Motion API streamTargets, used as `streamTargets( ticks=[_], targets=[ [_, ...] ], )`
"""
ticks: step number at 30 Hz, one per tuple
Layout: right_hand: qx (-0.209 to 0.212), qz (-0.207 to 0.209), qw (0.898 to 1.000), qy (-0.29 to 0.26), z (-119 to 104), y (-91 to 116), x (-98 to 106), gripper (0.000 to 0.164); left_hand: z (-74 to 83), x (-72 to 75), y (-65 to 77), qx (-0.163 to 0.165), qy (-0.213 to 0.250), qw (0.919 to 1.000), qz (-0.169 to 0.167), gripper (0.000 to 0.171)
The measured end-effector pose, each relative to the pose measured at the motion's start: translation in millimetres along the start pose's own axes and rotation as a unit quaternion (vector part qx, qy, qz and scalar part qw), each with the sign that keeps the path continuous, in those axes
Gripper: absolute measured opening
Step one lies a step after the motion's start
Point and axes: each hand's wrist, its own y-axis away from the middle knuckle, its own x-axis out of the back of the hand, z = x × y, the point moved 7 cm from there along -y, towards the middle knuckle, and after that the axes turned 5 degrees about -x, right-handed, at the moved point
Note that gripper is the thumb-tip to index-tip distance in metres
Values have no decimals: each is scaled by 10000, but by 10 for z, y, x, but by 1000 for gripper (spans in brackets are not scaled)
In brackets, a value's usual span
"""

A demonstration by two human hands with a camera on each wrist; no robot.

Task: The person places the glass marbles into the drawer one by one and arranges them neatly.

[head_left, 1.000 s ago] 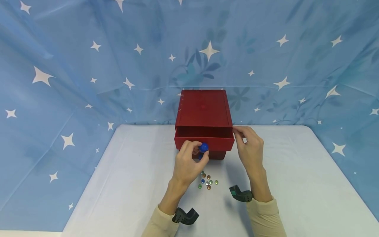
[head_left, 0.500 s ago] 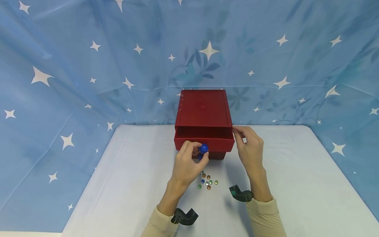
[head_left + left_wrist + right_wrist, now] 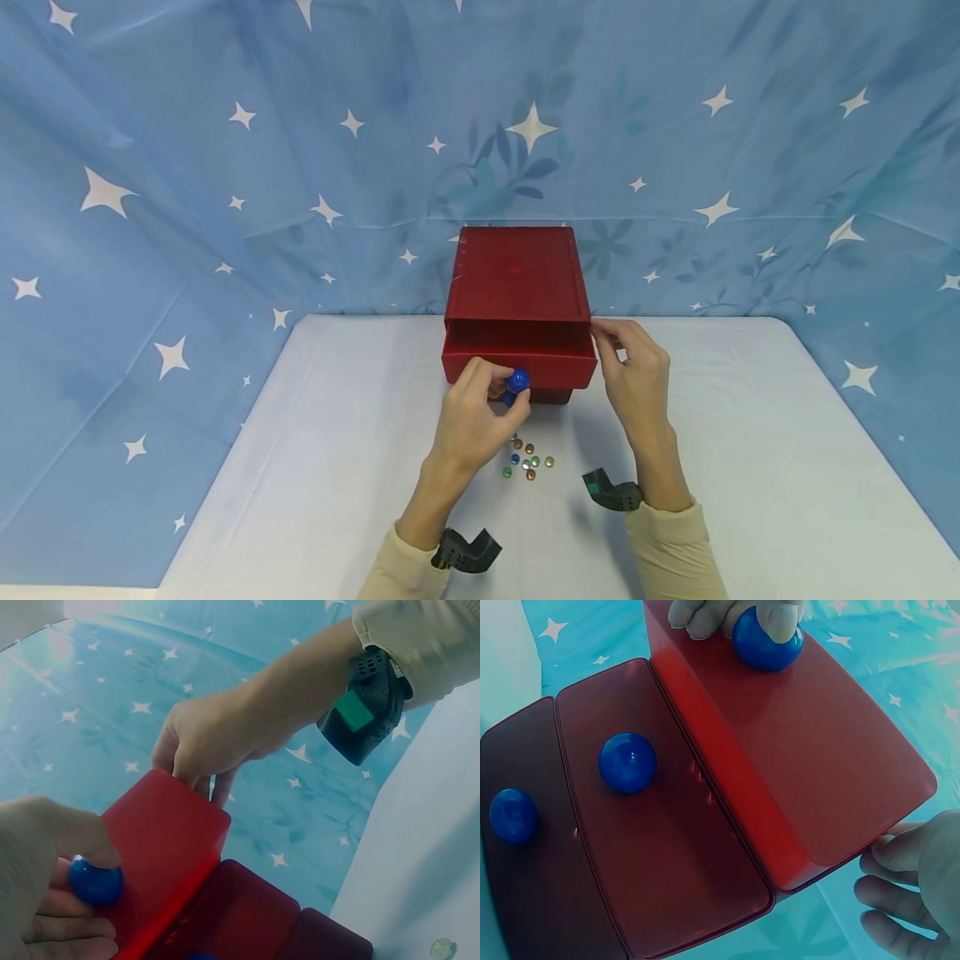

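A small red drawer box (image 3: 516, 271) stands at the back of the table, its top drawer (image 3: 555, 369) pulled partway out. The left hand (image 3: 474, 417) pinches the round blue knob (image 3: 518, 381) of that drawer between thumb and fingers. In the right wrist view, two lower drawers stay closed, each with its own blue knob (image 3: 628, 763). The right hand (image 3: 633, 367) has its fingertips at the right side of the box, near the front corner. Seen from the right wrist, its fingers (image 3: 896, 896) are bent beside the drawer's edge.
Several small glass beads (image 3: 526, 464), green, orange, blue and clear, lie on the white table (image 3: 360, 433) in front of the box. A blue star-patterned cloth (image 3: 300, 167) hangs behind and around the table. Each wrist wears a dark camera strap (image 3: 467, 552).
The top drawer has slid a little farther out toward the person, with the left hand on its knob. The right hand stays in place at the box's side.
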Motion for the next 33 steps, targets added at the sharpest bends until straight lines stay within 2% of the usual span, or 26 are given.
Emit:
streamTargets(
  ticks=[21, 33],
  targets=[
    [11, 46, 10000, -68, -9, -6, 6, 19, 53, 40, -9, 275, -220, 9981, -515, 24],
    [-21, 21, 10000, -47, -2, -6, 0, 19, 97, 67, -14, 203, -405, 9967, -666, 27]
  ],
)
